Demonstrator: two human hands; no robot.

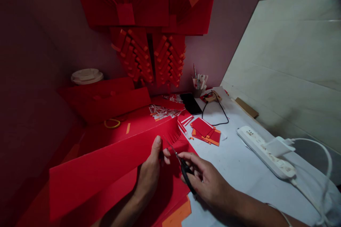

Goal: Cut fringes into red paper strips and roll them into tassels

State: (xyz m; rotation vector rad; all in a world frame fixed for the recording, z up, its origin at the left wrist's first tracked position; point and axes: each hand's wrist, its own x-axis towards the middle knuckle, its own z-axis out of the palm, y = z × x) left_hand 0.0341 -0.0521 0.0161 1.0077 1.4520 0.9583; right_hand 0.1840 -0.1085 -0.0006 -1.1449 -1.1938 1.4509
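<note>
A long folded sheet of red paper point(101, 163) stretches across the lower left and middle. My left hand point(151, 166) grips it near its right end, thumb on the near face and fingertips showing beyond the edge. In my right hand point(204, 177) is a pair of scissors with black handles point(188, 177). The blades point up and left at the paper, just right of my left thumb. A row of narrow slits point(174, 135) runs along the sheet's right end. Whether the blades are closed on the paper, I cannot make out.
Red and orange paper cards point(205, 129) lie beyond my right hand, near a black phone point(191, 103) and a black cable point(227, 117). A white power strip point(266, 152) sits at right. Paper scraps point(162, 111) and a yellow tape roll point(112, 124) are farther back. Red paper decorations point(149, 10) hang above.
</note>
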